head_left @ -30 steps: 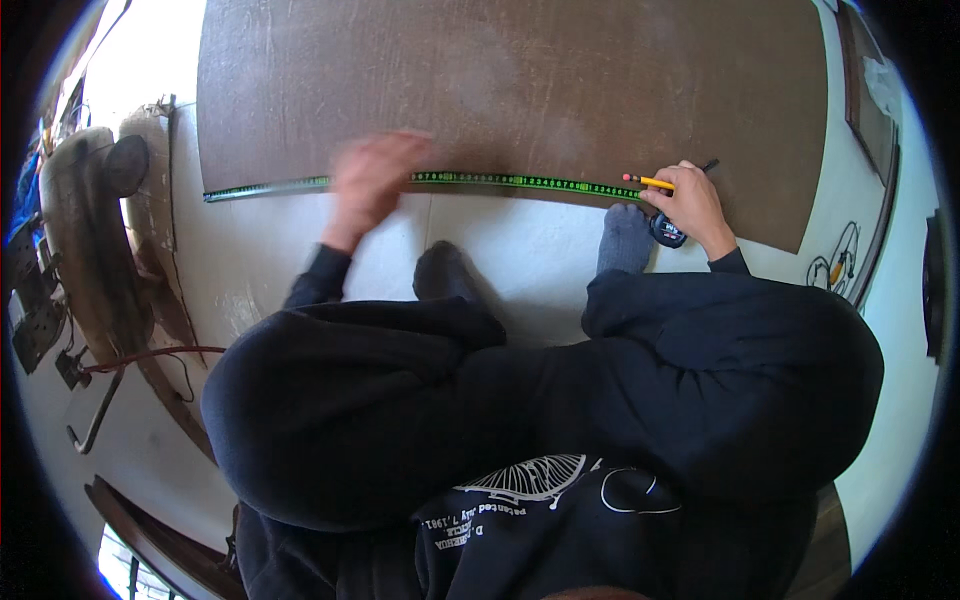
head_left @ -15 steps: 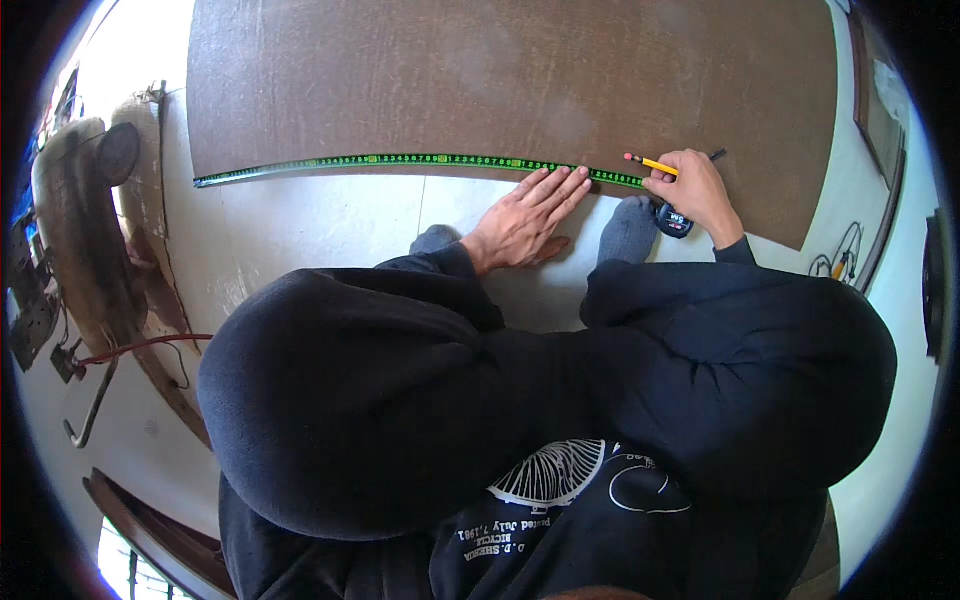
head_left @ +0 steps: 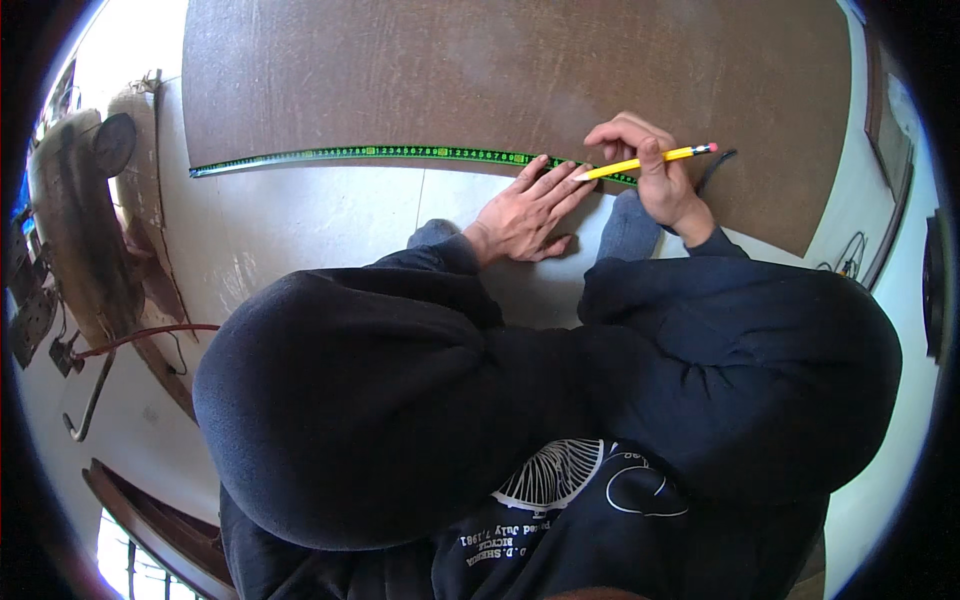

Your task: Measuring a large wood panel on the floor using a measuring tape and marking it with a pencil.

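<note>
A green-and-black tape measure blade (head_left: 400,153) is stretched along the near edge of a large brown board (head_left: 500,80). My left hand (head_left: 525,212) lies with fingers outstretched over the blade's right part, fingertips on the board's edge. Just right of it, my right hand (head_left: 668,190) grips a yellow pencil (head_left: 688,154) with a pink eraser. The pencil's point is down left beside my left fingertips, its eraser up right. Beyond my right hand, the tape's case cannot be made out; a dark strap (head_left: 716,168) shows on the board.
My grey-socked feet (head_left: 630,225) are on the pale tiled floor (head_left: 370,205) by the board's near edge. At left stand a long worn curved piece (head_left: 80,220) and a red cable (head_left: 150,338). Thin wires (head_left: 850,255) lie past the board's right corner.
My right hand has left the tape case and moved left, turning the pencil so its point is down by my left hand. My left fingers have spread slightly.
</note>
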Demonstrator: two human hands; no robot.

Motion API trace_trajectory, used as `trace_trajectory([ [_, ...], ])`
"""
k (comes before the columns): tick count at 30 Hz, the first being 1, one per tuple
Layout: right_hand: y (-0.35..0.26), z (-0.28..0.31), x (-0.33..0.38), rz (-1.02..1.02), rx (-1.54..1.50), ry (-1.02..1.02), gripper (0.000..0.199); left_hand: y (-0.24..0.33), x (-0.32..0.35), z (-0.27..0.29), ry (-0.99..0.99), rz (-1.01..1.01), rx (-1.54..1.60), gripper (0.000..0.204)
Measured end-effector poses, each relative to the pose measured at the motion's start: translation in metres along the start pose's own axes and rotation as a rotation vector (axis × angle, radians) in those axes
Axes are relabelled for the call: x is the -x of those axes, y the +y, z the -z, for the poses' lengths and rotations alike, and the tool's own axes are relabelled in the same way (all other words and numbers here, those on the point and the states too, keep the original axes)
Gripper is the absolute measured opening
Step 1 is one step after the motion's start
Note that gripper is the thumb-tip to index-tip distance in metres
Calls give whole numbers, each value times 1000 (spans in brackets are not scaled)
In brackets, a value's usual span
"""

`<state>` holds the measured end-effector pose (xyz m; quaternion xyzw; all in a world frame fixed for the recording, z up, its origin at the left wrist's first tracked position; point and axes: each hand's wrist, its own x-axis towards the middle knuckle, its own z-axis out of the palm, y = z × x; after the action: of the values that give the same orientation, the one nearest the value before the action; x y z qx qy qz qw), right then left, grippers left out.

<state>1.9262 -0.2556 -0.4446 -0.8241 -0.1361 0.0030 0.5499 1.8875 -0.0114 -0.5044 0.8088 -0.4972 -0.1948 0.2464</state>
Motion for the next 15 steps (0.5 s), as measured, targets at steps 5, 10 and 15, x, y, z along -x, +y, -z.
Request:
trace_trajectory([
  [5, 10, -39, 7, -223, -336, -88, 46, -1, 1, 2, 74, -25, 5, 84],
  [10, 16, -58, 13, -303, -195, -39, 13, -2, 2, -1, 16, -29, -16, 77],
  [15, 22, -60, 12, -362, -202, -51, 13, -4, 2, -2, 44, -53, -24, 74],
])
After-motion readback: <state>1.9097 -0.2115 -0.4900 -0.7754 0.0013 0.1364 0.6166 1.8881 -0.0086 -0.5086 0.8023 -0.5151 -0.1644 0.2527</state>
